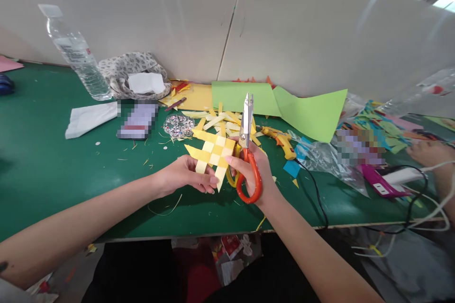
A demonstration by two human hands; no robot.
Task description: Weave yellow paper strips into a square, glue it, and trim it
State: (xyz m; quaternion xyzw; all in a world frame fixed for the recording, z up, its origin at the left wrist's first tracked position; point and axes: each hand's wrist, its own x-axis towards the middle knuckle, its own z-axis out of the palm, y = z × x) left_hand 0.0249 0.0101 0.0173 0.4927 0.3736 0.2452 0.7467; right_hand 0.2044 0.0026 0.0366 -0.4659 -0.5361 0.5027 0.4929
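Note:
My left hand (185, 176) pinches the lower edge of a woven mat of yellow and pale paper strips (212, 151), held just above the green table (42, 161). My right hand (256, 170) grips orange-handled scissors (248, 151), blades pointing up and nearly closed, right beside the mat's right edge. The right thumb also touches the mat. Loose yellow strips (223, 120) lie on the table just behind the mat.
A clear water bottle (76, 54), a patterned cloth pouch (133, 73) and white paper (90, 118) lie back left. Green paper sheets (284, 104), a yellow glue gun (282, 139), plastic bags, coloured scraps and cables fill the right. Another person's hand (432, 154) shows at far right.

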